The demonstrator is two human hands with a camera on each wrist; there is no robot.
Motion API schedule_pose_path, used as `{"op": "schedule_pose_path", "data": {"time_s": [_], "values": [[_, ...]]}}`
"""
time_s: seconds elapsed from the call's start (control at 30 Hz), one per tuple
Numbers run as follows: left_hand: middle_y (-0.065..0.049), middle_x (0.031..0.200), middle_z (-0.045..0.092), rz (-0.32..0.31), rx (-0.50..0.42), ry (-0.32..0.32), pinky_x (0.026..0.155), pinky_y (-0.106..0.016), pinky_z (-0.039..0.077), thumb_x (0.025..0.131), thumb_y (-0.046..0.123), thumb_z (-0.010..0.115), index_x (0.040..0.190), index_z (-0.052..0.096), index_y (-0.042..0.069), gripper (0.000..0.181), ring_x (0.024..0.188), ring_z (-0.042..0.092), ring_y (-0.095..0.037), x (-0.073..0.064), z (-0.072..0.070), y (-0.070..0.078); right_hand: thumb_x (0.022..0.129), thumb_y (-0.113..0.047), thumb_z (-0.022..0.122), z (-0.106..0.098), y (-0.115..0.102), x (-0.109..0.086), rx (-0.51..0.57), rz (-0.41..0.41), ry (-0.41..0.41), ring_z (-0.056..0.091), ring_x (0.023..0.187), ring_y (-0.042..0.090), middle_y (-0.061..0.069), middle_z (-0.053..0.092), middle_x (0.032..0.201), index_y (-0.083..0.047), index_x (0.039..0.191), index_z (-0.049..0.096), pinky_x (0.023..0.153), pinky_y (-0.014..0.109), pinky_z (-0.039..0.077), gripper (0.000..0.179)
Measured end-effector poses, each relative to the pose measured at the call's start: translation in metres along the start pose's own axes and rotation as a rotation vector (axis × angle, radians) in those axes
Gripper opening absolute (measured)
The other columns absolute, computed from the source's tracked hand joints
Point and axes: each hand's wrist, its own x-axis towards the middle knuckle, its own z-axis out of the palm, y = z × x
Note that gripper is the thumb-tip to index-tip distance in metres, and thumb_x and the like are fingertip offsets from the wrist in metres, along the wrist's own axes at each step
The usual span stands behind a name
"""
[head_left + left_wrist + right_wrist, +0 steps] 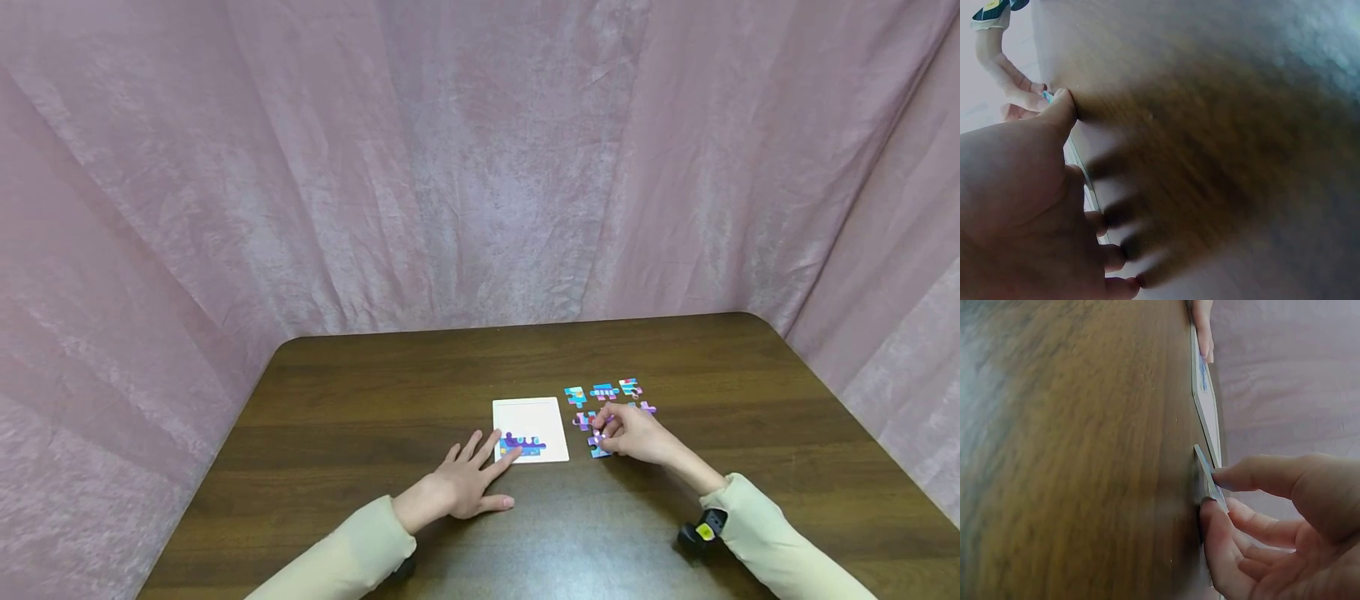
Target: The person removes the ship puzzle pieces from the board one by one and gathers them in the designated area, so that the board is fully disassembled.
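Spreads the straight, relaxed fingers of the left hand (467,483) at the lower left of a flat white board (532,415). Rests the index fingertip at the joined puzzle pieces (532,447), laid as a blue and purple strip along the near edge of that board. Reaches the left thumb out sideways, on or just above the worktop (360,400) (cannot tell which). Pinches 1 puzzle piece (1211,481) between thumb and fingers of the right hand (636,433), just to the right of the board. Tilts that piece, seen nearly edge-on from the right wrist; cannot tell whether touching the worktop. Shows loose pieces (604,392) in blue, pink and purple near the right hand: 3 in the far row, 1 pinkish beside the fingers, another partly hidden behind the hand. Wears pale sleeves (352,542) on the arms, with a black device (696,537) bearing a yellow patch at the right wrist. Backs onto a pink curtain (487,167), hung in folds past the far edge of the worktop.
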Motion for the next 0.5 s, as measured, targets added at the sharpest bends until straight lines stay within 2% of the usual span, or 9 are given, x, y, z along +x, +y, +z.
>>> {"op": "schedule_pose_path", "data": {"time_s": [0.3, 0.5], "values": [[-0.004, 0.164, 0.006, -0.001, 0.005, 0.006, 0.116, -0.053, 0.025, 0.094, 0.064, 0.039, 0.155, 0.012, 0.038, 0.072, 0.150, 0.013, -0.033, -0.0005, 0.0006, 0.0018, 0.071, -0.005, 0.079, 0.0019, -0.0035, 0.0008, -0.137, 0.002, 0.074, 0.058, 0.064, 0.006, 0.002, 0.068, 0.070, -0.002, 0.087, 0.061, 0.057, 0.020, 0.043, 0.024], [-0.004, 0.164, 0.005, -0.007, 0.014, 0.000, 0.117, -0.053, 0.025, 0.094, 0.065, 0.038, 0.155, 0.012, 0.038, 0.072, 0.150, 0.013, -0.032, -0.0002, 0.0003, 0.0015, 0.070, -0.008, 0.081, 0.0022, -0.0048, -0.0001, -0.164, 0.030, 0.093, 0.059, 0.065, 0.007, 0.000, 0.068, 0.070, -0.004, 0.085, 0.062, 0.060, 0.022, 0.042, 0.025]]}}
